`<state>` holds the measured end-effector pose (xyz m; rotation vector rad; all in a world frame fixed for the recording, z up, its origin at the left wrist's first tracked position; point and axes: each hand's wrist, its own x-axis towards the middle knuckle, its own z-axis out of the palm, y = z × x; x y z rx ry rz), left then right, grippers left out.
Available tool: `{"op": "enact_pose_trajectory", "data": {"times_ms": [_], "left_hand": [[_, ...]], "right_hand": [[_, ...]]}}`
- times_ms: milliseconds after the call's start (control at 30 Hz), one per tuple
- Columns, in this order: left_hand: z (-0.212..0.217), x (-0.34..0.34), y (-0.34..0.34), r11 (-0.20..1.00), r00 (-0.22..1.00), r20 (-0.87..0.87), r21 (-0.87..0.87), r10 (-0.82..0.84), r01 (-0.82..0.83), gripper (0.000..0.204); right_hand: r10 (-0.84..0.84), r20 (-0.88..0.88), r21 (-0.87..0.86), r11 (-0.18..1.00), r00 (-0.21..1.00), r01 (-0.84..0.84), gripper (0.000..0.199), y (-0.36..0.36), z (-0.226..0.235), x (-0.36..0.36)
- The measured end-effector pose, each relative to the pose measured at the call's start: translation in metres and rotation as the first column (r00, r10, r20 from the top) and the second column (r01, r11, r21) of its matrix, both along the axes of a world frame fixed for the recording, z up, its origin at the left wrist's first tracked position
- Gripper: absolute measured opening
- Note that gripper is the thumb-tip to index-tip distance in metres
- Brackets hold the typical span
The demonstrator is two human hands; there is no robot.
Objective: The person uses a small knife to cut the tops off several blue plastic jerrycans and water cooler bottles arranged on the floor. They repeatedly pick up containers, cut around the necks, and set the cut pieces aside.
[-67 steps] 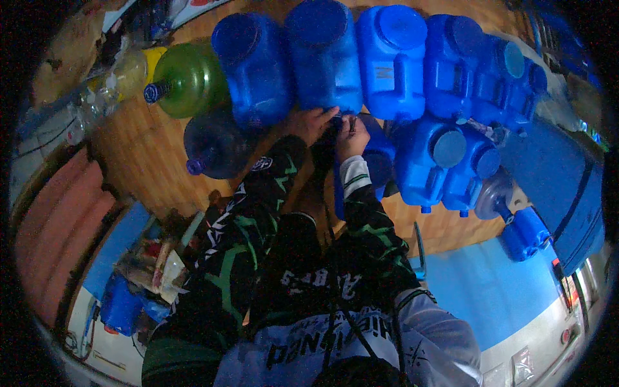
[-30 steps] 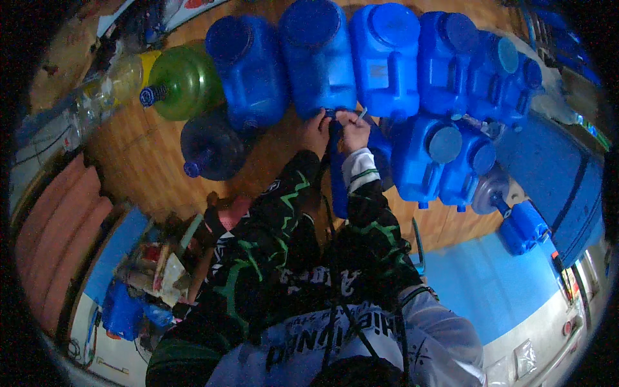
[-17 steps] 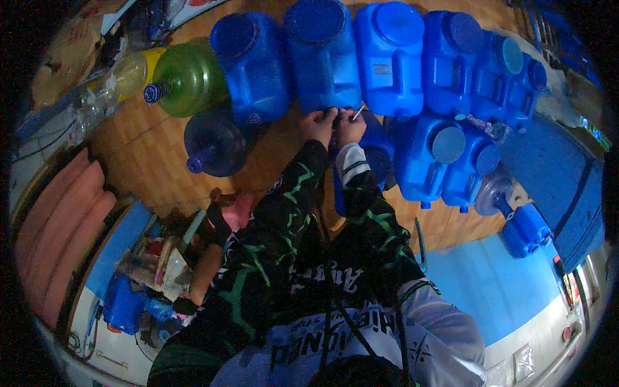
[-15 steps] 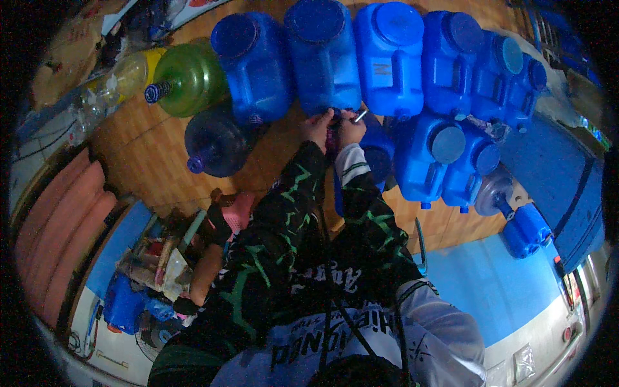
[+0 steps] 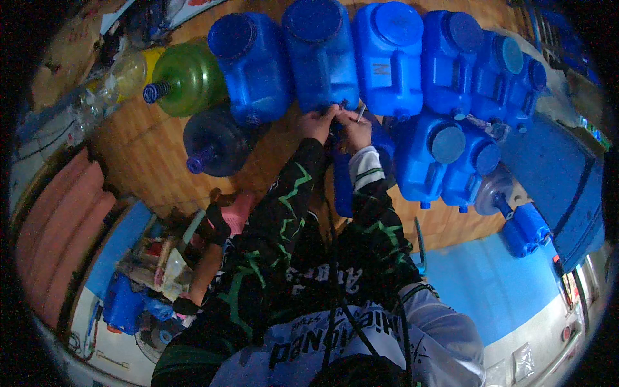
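Pale stick (image 5: 361, 114) aslant, forward-right

Dim, grainy light around my hands (image 5: 356, 133), paler at lower right, with fisheye-bent edges and black corners

- You have a brown, wood-patterned floor (image 5: 138, 155) below you.
- To your right lies a flat, light-blue surface (image 5: 480, 290).
- To your left are dull-red ridges (image 5: 61, 235).
- Your light is dim.
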<state>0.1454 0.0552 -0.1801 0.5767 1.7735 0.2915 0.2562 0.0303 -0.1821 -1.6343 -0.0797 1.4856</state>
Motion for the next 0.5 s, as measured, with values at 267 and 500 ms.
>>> {"op": "enact_pose_trajectory", "data": {"times_ms": [267,500], "left_hand": [[-0.046,-0.011,-0.020,0.877,0.745,0.479,-0.366,0.464,-0.311,0.055],[-0.055,-0.016,-0.022,0.929,0.823,0.452,-0.291,0.345,-0.230,0.045]], "right_hand": [[0.258,0.741,-0.084,0.952,0.620,-0.296,0.013,0.013,-0.009,-0.013],[0.043,0.805,-0.013,0.998,0.592,-0.056,0.016,0.003,-0.042,-0.036]]}}
